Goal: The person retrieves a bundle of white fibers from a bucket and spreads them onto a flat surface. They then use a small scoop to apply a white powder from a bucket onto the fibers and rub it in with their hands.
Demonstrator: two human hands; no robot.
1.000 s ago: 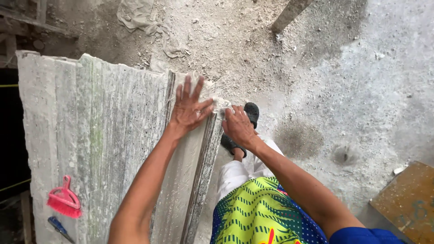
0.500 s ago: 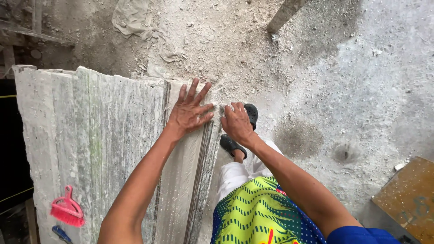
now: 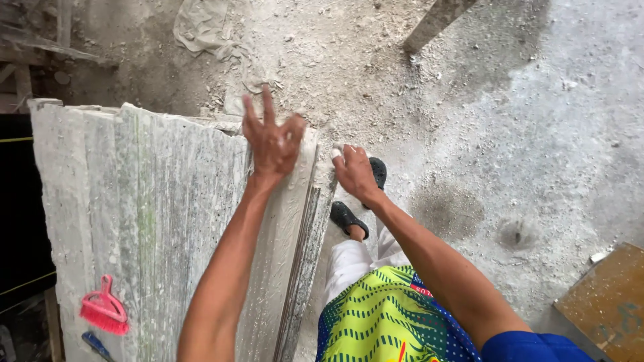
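Stone slabs [image 3: 168, 221] stand stacked on edge in front of me, pale grey with green streaks, filling the left half of what I see. My left hand [image 3: 270, 142] is raised over the top corner of the outermost slab, fingers [image 3: 267, 107] spread wide and slightly curled, holding nothing; I cannot tell whether the palm touches the stone. My right hand [image 3: 354, 171] sits just beside that corner, fingers curled down over the slab's thin edge [image 3: 308, 248], knuckles up, gripping it as far as I can see.

Below my right wrist are my dark shoes [image 3: 349, 216] on the dusty concrete floor [image 3: 537, 134], with my white trousers and a bright yellow-green patterned cloth [image 3: 382, 322] under my forearm. A pink hand brush [image 3: 104, 312] lies against the lower left of the slabs, a blue-handled tool just beneath it. Near the lower right corner sits a brown wooden board [image 3: 604, 305]. A crumpled rag [image 3: 201, 30] lies well beyond the slabs.
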